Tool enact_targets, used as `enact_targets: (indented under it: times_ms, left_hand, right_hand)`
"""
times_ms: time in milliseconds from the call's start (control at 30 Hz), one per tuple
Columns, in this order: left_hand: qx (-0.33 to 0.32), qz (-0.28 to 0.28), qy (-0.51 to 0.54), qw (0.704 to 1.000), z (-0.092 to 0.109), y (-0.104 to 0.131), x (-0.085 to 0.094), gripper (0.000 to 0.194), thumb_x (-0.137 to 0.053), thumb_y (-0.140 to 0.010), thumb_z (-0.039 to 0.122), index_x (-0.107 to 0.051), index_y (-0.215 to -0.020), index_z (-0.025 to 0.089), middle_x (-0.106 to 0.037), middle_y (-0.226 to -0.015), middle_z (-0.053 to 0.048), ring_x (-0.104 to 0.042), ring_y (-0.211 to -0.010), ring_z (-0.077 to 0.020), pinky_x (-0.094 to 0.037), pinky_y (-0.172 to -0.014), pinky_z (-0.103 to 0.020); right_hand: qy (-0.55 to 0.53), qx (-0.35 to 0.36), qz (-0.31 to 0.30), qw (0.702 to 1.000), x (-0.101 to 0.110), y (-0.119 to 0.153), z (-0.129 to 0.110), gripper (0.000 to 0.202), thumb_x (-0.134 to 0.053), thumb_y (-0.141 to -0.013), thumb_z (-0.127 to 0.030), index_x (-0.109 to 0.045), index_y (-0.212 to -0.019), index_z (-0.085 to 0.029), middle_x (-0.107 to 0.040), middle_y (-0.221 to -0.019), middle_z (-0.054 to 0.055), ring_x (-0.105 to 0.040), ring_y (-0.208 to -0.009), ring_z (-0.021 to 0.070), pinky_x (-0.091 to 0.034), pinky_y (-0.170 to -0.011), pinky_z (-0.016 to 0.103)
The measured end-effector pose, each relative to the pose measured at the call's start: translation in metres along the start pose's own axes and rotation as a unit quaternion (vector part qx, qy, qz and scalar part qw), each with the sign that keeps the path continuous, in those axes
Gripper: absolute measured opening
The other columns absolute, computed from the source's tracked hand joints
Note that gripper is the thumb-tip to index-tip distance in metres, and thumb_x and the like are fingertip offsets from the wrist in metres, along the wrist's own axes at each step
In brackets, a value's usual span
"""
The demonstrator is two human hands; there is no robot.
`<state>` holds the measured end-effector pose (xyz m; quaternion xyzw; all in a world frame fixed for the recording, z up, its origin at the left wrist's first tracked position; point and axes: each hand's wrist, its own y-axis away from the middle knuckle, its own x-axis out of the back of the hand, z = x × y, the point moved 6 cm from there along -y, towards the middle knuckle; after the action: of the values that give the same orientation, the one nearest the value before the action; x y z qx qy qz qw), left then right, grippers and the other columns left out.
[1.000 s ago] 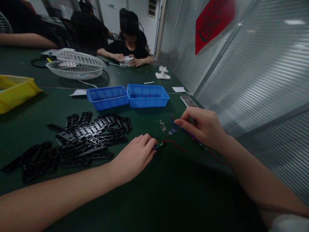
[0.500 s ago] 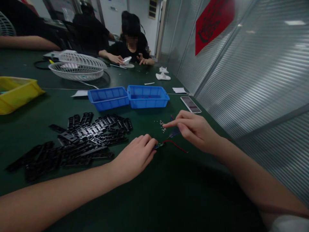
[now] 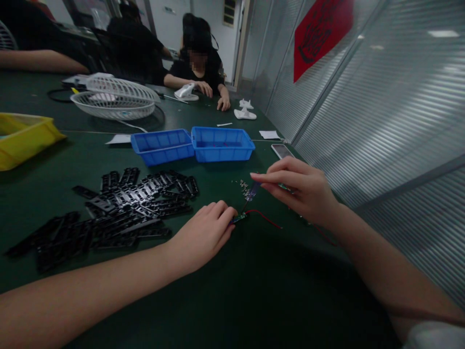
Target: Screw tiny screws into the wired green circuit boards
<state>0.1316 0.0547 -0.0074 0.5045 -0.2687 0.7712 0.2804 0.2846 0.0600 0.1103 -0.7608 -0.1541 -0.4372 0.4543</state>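
Observation:
My left hand (image 3: 203, 232) rests low over the table, its fingers closed on a small green circuit board (image 3: 239, 218). A red wire (image 3: 267, 219) curves from the board to the right. Between thumb and fingertips, my right hand (image 3: 301, 189) pinches the translucent bluish handle of a screwdriver (image 3: 254, 190). Its thin shaft slants down to the board; whether the tip touches a screw is too small to tell. Just behind lies a little heap of tiny screws (image 3: 242, 184). Some green boards (image 3: 285, 187) show partly behind my right hand.
Many black plastic strips (image 3: 134, 203) are piled to the left. Two blue bins (image 3: 223, 154) stand behind, with a yellow bin (image 3: 32, 140) far left. White fan grilles (image 3: 116, 104), a phone (image 3: 282, 151) and white plastic parts (image 3: 245, 114) lie farther back. A co-worker (image 3: 198, 72) sits opposite.
My right hand has drawn back from the screws, and the screwdriver now stands more upright over the board. My left hand stays put. The co-worker opposite has let go of a white part.

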Motion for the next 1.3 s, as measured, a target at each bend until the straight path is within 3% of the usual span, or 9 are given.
enact_targets:
  times_ms: [167,267,567,700,800,933,1033,1167,1300]
  left_hand:
    - [0.001,0.001,0.001,1.0,-0.001,-0.001,0.0,0.02,-0.039,-0.097,0.029,-0.048,-0.112,0.019,-0.05,-0.106,-0.007,-0.05,-0.095,-0.0218,-0.045,-0.086,-0.041]
    - [0.001,0.0,-0.002,1.0,-0.001,-0.001,-0.001,0.02,-0.038,-0.097,0.029,-0.048,-0.112,0.019,-0.05,-0.106,-0.007,-0.05,-0.096,-0.0221,-0.045,-0.086,-0.041]
    - [-0.001,0.004,-0.003,1.0,-0.001,-0.001,-0.001,0.02,-0.038,-0.097,0.029,-0.049,-0.112,0.019,-0.05,-0.105,-0.007,-0.05,-0.095,-0.0214,-0.045,-0.085,-0.04]
    - [-0.001,0.004,-0.004,1.0,-0.001,-0.001,0.0,0.02,-0.038,-0.097,0.028,-0.049,-0.11,0.019,-0.051,-0.104,-0.007,-0.05,-0.095,-0.0215,-0.045,-0.086,-0.04]
    - [-0.002,0.004,-0.003,1.0,0.0,0.0,0.001,0.019,-0.038,-0.097,0.028,-0.049,-0.11,0.019,-0.051,-0.103,-0.007,-0.051,-0.094,-0.0213,-0.046,-0.085,-0.039]
    - [-0.005,0.009,-0.005,1.0,0.0,0.0,0.001,0.019,-0.038,-0.097,0.028,-0.049,-0.11,0.019,-0.051,-0.103,-0.007,-0.051,-0.094,-0.0218,-0.046,-0.086,-0.04]
    - [-0.005,0.009,-0.005,1.0,0.0,0.0,0.001,0.02,-0.039,-0.097,0.028,-0.049,-0.111,0.019,-0.051,-0.104,-0.008,-0.051,-0.095,-0.0219,-0.046,-0.086,-0.04]
    - [0.001,0.005,-0.002,1.0,-0.001,0.0,0.001,0.019,-0.039,-0.097,0.028,-0.049,-0.111,0.019,-0.051,-0.104,-0.007,-0.051,-0.094,-0.0215,-0.046,-0.085,-0.04]
    - [0.0,0.001,-0.005,1.0,0.0,-0.001,0.001,0.019,-0.039,-0.097,0.028,-0.049,-0.11,0.019,-0.05,-0.104,-0.007,-0.05,-0.094,-0.0217,-0.045,-0.086,-0.04]
  right_hand:
    - [0.006,-0.02,-0.011,1.0,0.009,-0.003,0.004,0.02,-0.06,-0.088,-0.024,-0.068,-0.106,-0.02,-0.062,-0.092,0.003,-0.059,-0.08,0.0115,-0.046,-0.069,0.024]
    - [0.051,-0.069,-0.059,0.995,0.005,-0.003,0.01,0.02,-0.056,-0.09,-0.032,-0.064,-0.101,-0.018,-0.063,-0.085,0.002,-0.058,-0.073,0.0112,-0.043,-0.064,0.024]
    - [0.189,-0.128,-0.142,0.963,-0.012,0.006,0.017,0.048,-0.032,-0.096,-0.049,-0.056,-0.068,-0.019,-0.042,-0.05,-0.004,-0.039,-0.046,0.009,-0.02,-0.049,0.026]
    - [0.193,-0.125,-0.157,0.961,-0.013,0.005,0.01,0.045,-0.028,-0.097,-0.04,-0.064,-0.083,-0.018,-0.056,-0.068,0.002,-0.052,-0.063,0.014,-0.029,-0.054,0.027]
    - [0.09,-0.106,-0.142,0.98,-0.013,0.002,0.006,0.037,-0.03,-0.097,-0.028,-0.065,-0.104,-0.018,-0.057,-0.091,0.006,-0.054,-0.078,0.0148,-0.039,-0.067,0.028]
    - [-0.022,-0.087,-0.113,0.989,-0.015,0.001,0.009,0.031,-0.036,-0.095,-0.021,-0.054,-0.12,-0.018,-0.055,-0.093,0.004,-0.053,-0.075,0.0121,-0.042,-0.069,0.027]
    - [-0.043,-0.085,-0.069,0.993,-0.012,0.002,0.013,0.022,-0.046,-0.093,-0.023,-0.05,-0.114,-0.016,-0.057,-0.086,0.001,-0.05,-0.065,0.0089,-0.041,-0.061,0.023]
    - [-0.022,-0.066,-0.035,0.997,-0.005,0.002,0.011,0.012,-0.059,-0.089,-0.025,-0.057,-0.097,-0.017,-0.06,-0.083,-0.001,-0.051,-0.064,0.0069,-0.041,-0.058,0.02]
    - [-0.031,-0.036,-0.051,0.998,0.0,-0.002,0.004,0.02,-0.058,-0.089,-0.02,-0.061,-0.108,-0.017,-0.064,-0.091,0.002,-0.058,-0.077,0.0096,-0.045,-0.066,0.021]
